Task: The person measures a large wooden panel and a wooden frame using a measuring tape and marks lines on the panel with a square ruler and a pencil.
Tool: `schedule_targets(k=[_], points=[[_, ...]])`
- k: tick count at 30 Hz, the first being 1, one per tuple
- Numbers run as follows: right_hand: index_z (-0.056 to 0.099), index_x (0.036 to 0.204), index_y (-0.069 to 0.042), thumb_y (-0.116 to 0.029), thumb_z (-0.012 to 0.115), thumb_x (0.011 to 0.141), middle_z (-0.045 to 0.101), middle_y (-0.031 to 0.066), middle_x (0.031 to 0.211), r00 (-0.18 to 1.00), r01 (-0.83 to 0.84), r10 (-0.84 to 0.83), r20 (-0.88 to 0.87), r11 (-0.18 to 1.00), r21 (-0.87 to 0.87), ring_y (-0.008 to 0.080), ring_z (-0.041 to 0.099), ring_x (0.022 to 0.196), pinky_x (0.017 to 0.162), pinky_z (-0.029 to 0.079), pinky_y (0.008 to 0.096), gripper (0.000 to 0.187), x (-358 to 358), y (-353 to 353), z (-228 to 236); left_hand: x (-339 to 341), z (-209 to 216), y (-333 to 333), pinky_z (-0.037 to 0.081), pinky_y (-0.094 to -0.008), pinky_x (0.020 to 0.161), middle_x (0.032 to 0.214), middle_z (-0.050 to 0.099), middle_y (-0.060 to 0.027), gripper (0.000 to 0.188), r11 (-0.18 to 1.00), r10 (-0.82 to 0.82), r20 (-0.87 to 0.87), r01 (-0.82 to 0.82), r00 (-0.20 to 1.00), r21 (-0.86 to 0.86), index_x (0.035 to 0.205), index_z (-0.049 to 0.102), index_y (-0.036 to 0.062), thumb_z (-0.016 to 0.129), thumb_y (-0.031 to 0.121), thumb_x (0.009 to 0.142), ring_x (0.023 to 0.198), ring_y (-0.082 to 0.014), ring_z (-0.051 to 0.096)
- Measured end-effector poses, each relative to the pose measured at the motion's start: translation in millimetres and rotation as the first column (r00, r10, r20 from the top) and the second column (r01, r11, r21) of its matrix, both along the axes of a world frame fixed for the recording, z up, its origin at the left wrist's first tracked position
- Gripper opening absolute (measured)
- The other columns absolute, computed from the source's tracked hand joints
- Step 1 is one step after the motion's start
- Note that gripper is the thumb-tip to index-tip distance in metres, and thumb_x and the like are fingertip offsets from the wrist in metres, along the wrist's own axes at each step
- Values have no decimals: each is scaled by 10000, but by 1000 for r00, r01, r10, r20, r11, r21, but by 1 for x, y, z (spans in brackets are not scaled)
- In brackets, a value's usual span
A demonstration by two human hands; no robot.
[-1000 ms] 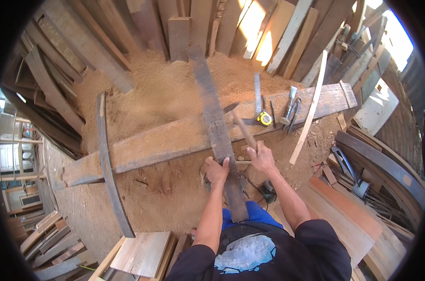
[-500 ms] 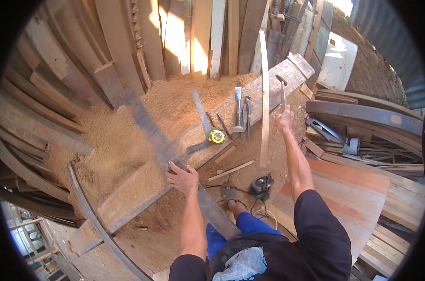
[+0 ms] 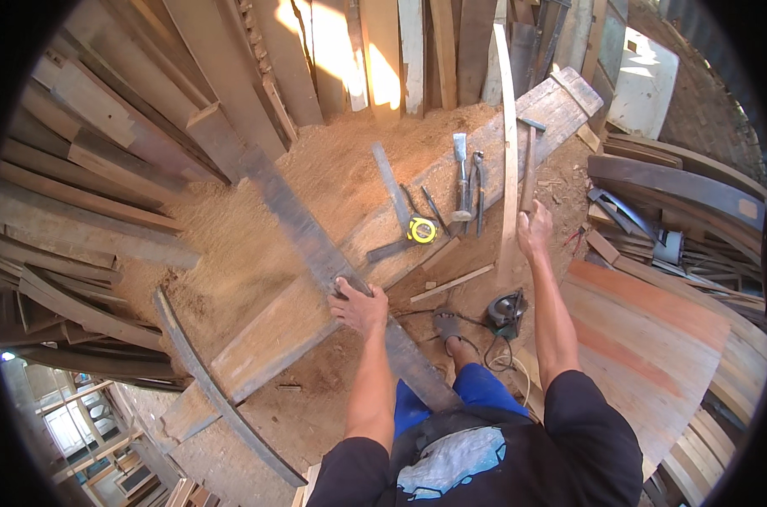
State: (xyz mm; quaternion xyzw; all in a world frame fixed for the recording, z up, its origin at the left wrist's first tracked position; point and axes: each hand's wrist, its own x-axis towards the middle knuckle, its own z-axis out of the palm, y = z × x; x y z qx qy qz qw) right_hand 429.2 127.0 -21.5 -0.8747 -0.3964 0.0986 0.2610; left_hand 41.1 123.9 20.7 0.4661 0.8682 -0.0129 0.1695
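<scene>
A long dark wooden board [image 3: 295, 218] runs aslant from the stacked timber to my lap, crossing a low plank bench [image 3: 257, 351]. My left hand [image 3: 362, 308] grips this board near its middle, fingers curled at its edge. Held out to the right, my right hand [image 3: 535, 232] is closed round the handle of a hammer [image 3: 530, 165], its head pointing away from me. A thin pale strip of wood [image 3: 508, 144] stands just left of the hammer. On the bench lie a chisel [image 3: 462, 177], pincers [image 3: 478, 190], a try square [image 3: 389, 182] and a yellow tape measure [image 3: 421, 230].
Sawdust [image 3: 231, 232] covers the ground beyond the bench. A corded power saw [image 3: 506, 313] sits by my foot. Stacked boards [image 3: 105, 194] lean at left and back; a wide wooden panel [image 3: 645, 338] lies at right. A curved strip [image 3: 214, 389] rests across the bench's near-left end.
The whole view has shifted, moving the scene rightward. My left fingers, spread flat on the board before, are now curled. The hammer has turned more upright in the picture, closer to the pale strip.
</scene>
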Motion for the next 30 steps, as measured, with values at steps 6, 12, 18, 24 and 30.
schedule_targets(k=[6,12,18,24,30], points=[[588,1317,-8,-184,666,900,591,231,1284,999,19,-20,-50,1000,-24,385,525,1253,1110,380,498,459,-48,-94,-2,-4,-5,-2,278,-607,1135,1536,265,-373,875,999,-31,-21,31,999,26,1590,253,145,686,396,872,1346,-516,350],[707,1055,39,-227,668,876,709,288,1045,932,-117,33,-362,970,-213,453,666,1053,952,518,505,323,-116,-199,18,2,-12,-4,356,-630,1066,1513,281,-392,914,991,-130,-95,132,987,20,1601,230,100,658,437,867,1350,-536,355],[727,905,-14,-305,660,854,707,273,929,866,-96,-72,-494,947,-305,437,692,910,797,534,510,303,-164,-363,-21,-81,-60,0,341,-671,1097,1535,299,-388,995,910,-389,-63,394,919,131,1654,149,154,635,588,901,1363,-567,374],[782,918,-5,-328,581,841,715,273,1034,931,46,-264,-252,771,-636,427,703,992,903,542,501,388,-190,-609,-64,-96,-38,-63,281,-659,1164,1636,221,-335,976,788,-602,116,612,790,-70,1657,173,185,700,520,908,1467,-540,291],[792,925,-34,-248,637,874,747,223,958,917,318,-396,41,665,-676,347,749,914,772,588,478,270,-188,-687,-82,-107,-1,-133,287,-649,1147,1642,204,-326,893,460,-886,-104,885,452,-72,1593,356,135,746,429,846,1456,-506,306]])
